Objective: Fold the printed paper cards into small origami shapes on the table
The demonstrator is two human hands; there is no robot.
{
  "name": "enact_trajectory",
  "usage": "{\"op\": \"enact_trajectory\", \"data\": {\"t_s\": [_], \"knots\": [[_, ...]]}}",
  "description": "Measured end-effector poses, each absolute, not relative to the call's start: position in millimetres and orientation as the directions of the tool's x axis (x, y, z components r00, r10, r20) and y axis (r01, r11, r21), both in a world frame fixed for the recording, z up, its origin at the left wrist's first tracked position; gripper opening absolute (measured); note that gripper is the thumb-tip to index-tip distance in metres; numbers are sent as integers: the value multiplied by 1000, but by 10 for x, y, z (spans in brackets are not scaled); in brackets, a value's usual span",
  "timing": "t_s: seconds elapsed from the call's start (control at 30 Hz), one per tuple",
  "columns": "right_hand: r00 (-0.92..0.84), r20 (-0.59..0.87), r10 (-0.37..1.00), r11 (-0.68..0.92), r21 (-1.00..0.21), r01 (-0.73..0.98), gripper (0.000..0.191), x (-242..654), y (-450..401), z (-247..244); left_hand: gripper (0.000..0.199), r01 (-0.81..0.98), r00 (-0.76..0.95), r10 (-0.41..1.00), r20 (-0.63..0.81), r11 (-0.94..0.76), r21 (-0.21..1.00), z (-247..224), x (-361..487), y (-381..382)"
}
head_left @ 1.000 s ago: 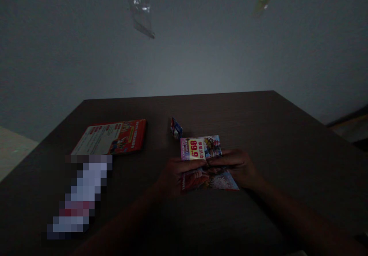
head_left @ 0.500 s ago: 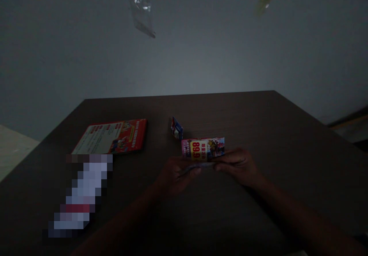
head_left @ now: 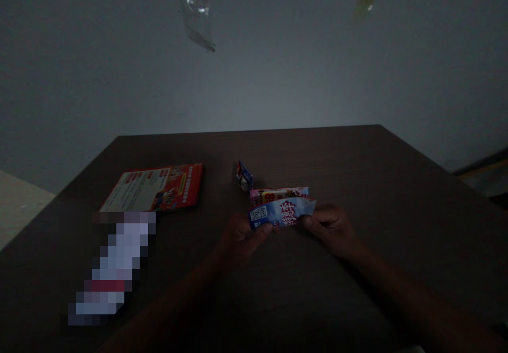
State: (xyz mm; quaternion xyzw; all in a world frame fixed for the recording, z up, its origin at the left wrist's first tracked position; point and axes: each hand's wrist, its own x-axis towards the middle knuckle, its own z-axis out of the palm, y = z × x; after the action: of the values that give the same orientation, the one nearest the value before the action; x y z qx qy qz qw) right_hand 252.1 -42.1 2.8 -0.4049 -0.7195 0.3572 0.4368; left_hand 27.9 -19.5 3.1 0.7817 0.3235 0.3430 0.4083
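Between my two hands is a printed paper leaflet (head_left: 281, 213), blue and white with a QR code at its left end and red lettering. My left hand (head_left: 242, 239) pinches the left end, thumb on the near face. At the right end, my right hand (head_left: 331, 228) grips with its thumb in front and fingers behind. Directly behind the blue strip shows a pink and yellow printed section (head_left: 273, 194), partly covered; whether it is joined to the strip I cannot tell. A small folded blue printed piece (head_left: 244, 177) stands on the table just beyond.
The dark wooden table (head_left: 397, 194) reaches to a grey wall (head_left: 278, 78). A red and white printed box or booklet (head_left: 159, 189) lies at the left. Nearer, a pixelated pale object (head_left: 115, 263) sits beside my left forearm. Clear plastic (head_left: 196, 11) hangs on the wall.
The blue strip with the QR code has turned up to face me, where only its thin edge showed before. It now covers much of the yellow price print behind. Both hands stay nearly in place.
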Motion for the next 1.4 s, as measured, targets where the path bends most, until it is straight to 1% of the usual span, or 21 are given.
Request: {"op": "enact_trajectory", "data": {"t_s": [0.27,0.47,0.57,0.63,0.7,0.8,0.87,0.97,1.0,1.1,1.23,1.3,1.4], "knots": [[-247,339,908,402,-871,282,46,2506,-444,57,35,214,523,798,299,-463,860,12,302,-196],[-213,349,912,402,-862,309,47,2527,-454,53,34,199,441,808,390,-511,836,-3,319,-184],[-181,331,926,374,-873,314,46,2539,-457,48,40,208,401,824,400,-507,837,-8,316,-179],[-139,321,937,349,-886,304,46,2556,-454,41,44,220,353,852,386,-476,851,-13,298,-169],[-115,310,944,331,-895,300,46,2580,-449,36,41,222,290,890,353,-421,879,-17,270,-154],[-146,299,943,331,-889,316,46,2606,-440,41,38,210,168,932,322,-353,912,-9,230,-128],[-191,300,935,347,-886,307,45,2610,-433,51,37,215,117,947,299,-318,923,6,216,-109],[-286,287,914,364,-893,266,42,2594,-421,64,29,198,159,968,193,-223,954,26,218,-75],[-323,280,904,368,-895,251,41,2585,-416,66,29,160,181,971,157,-186,969,30,223,-64],[-428,246,870,363,-906,218,40,2541,-404,72,26,97,323,946,13,-47,994,33,251,-45],[-564,164,809,351,-905,239,39,2463,-372,96,27,40,429,902,-52,39,998,51,300,-68],[-600,128,789,351,-896,271,39,2429,-337,117,26,41,441,895,-73,61,997,58,313,-84],[-616,88,783,347,-883,315,41,2393,-267,146,23,67,408,910,-77,54,996,50,309,-92]]}}
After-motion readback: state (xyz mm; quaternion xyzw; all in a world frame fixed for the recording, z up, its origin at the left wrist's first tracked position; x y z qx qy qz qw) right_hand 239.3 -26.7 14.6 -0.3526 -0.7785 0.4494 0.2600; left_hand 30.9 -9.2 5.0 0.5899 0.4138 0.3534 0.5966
